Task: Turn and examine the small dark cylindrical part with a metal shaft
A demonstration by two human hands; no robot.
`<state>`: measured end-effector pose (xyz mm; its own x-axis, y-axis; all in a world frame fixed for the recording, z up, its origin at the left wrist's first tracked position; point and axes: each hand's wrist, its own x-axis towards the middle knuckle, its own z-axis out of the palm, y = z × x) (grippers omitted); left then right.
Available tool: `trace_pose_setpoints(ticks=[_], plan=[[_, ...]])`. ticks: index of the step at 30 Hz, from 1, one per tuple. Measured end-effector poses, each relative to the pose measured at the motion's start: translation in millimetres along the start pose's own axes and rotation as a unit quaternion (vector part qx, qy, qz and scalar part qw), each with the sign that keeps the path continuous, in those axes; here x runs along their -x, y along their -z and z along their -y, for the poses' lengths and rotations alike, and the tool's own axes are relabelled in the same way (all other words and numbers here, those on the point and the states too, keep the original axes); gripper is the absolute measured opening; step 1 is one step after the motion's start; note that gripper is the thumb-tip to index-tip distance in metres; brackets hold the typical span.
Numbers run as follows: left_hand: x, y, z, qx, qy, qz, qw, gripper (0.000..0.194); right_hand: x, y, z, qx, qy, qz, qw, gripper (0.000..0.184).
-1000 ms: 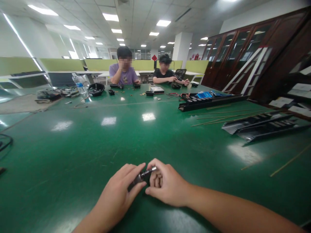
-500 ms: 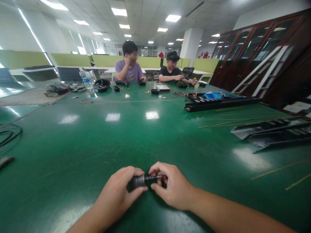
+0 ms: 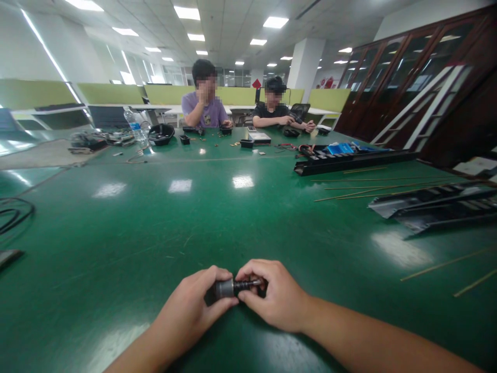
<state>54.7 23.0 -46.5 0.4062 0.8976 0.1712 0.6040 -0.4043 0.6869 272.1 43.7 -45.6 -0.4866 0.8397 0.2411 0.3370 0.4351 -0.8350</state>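
Note:
Low over the near part of the green table (image 3: 233, 217), my two hands meet around a small dark metal cylinder (image 3: 224, 288) with a thin threaded shaft (image 3: 248, 284) sticking out to the right. My left hand (image 3: 190, 311) wraps the cylinder body, thumb and fingers closed on it. My right hand (image 3: 274, 300) pinches the shaft between thumb and forefinger. Most of the part is hidden by my fingers.
Long black trays (image 3: 430, 207) and thin wooden sticks (image 3: 361, 194) lie at the right. Another black tray (image 3: 345, 160) sits farther back. Black cable (image 3: 13, 215) coils at the left edge. Two seated people (image 3: 240, 109) work at the far end among small parts and a water bottle (image 3: 134, 129).
The part has swung from tilted to lying level between my hands, and my right fingers have shifted along the shaft. The view has tipped slightly.

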Motion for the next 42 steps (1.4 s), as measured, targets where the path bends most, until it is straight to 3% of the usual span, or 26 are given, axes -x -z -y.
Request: trace_pose_setpoints(ticks=[10,42], plan=[[3.0,-1.4,-1.0,-0.002,0.018,0.02,1.0,0.026,-0.9,-0.5,-1.0,0.003,-0.015,0.006,1.0,0.015],[3.0,-6.5,-2.7,0.014,0.001,-0.009,1.0,0.024,-0.9,1.6,-3.6,-0.004,-0.047,0.011,0.999,0.009]])
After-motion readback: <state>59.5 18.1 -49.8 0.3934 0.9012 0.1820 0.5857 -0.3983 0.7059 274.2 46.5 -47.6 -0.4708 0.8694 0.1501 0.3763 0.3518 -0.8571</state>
